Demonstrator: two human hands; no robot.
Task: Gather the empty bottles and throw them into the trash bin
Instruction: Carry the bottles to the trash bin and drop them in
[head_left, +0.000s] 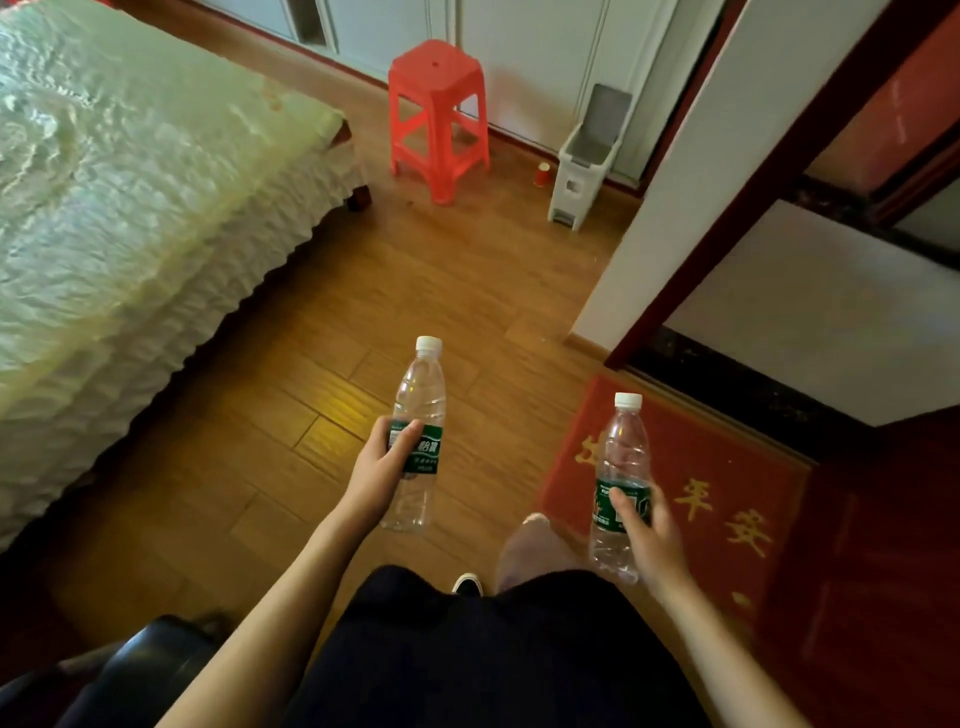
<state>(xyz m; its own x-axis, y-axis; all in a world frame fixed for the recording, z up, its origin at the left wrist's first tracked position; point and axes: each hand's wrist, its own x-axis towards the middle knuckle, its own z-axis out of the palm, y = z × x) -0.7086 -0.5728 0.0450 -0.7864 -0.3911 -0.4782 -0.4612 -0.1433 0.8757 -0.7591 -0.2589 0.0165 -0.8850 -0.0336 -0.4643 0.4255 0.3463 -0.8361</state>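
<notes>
Wrapped around a capped bottle (418, 431) apiece, our left hand (382, 467) and right hand (647, 530) (second bottle (621, 483)) have done the gathering. We judge dropping them remains: the bin (584, 161), lid up, stands well ahead beside the stool (439, 119).

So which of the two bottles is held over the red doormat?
The bottle in the right hand: that bottle shows against the red doormat. The other bottle, in the left hand, is over bare wooden floor.
</notes>
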